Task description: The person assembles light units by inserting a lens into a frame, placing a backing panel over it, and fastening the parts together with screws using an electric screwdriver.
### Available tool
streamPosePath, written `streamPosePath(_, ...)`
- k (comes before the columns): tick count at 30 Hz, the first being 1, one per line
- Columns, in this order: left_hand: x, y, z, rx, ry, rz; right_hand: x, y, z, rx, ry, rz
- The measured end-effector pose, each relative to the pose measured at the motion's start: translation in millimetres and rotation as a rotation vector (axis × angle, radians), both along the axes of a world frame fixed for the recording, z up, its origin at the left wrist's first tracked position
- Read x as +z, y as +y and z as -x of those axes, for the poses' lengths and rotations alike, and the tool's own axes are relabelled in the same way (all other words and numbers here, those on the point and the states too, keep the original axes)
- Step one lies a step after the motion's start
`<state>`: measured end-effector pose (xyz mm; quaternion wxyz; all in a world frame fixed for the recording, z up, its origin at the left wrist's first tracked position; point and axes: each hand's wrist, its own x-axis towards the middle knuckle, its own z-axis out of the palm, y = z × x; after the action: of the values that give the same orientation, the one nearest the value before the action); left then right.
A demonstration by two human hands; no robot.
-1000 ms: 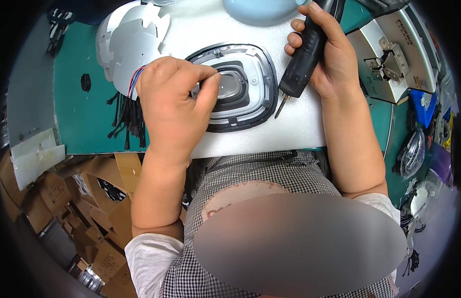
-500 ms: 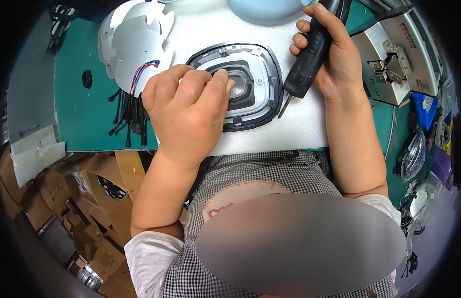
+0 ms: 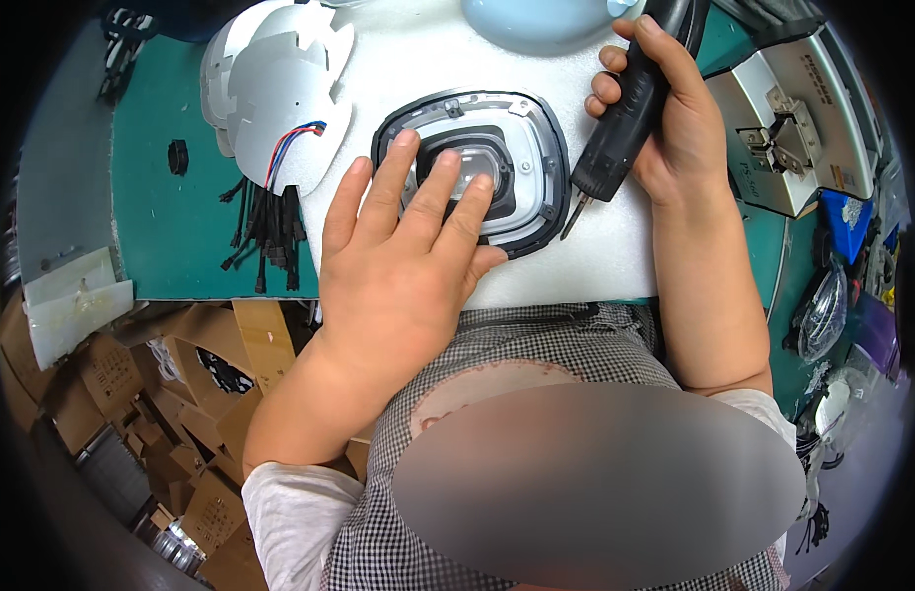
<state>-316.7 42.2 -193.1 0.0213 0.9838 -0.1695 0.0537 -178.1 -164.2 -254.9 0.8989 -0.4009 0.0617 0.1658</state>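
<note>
On a white foam sheet [image 3: 576, 271] lies a rounded housing [image 3: 536, 163] with a black rim, white inner ring and a clear lens-like centre. Over its near left part my left hand [image 3: 403, 231] is spread flat, fingers apart, covering some of the rim and centre. Wrapped in my right hand [image 3: 679, 128] is a black electric screwdriver [image 3: 625, 123]. Its thin metal bit points down beside the housing's right edge, apart from it.
Stacked pale grey plates [image 3: 280, 98] with red and blue wires sit at left, above black connector cables [image 3: 265, 236]. A light blue rounded shell [image 3: 536, 20] is at the far edge. Right stands a metal screw-feeder box [image 3: 787, 138]. Cardboard boxes [image 3: 206, 394] fill the lower left.
My left hand has opened from bent, gathered fingers to a flat spread and moved right over the housing. The screwdriver stays in my right hand, nearly unmoved.
</note>
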Motion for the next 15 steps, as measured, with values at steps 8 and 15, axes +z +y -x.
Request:
streamPosePath(8,18.3,-0.6,-17.4,-0.077,0.138,-0.049,0.4,-0.9,-2.0,-0.003,0.026,0.007)
streamPosePath(15,24.5,4.2,-30.1,-0.156,0.139,-0.087,9.1,4.6,-5.5,-0.011,0.031,0.036)
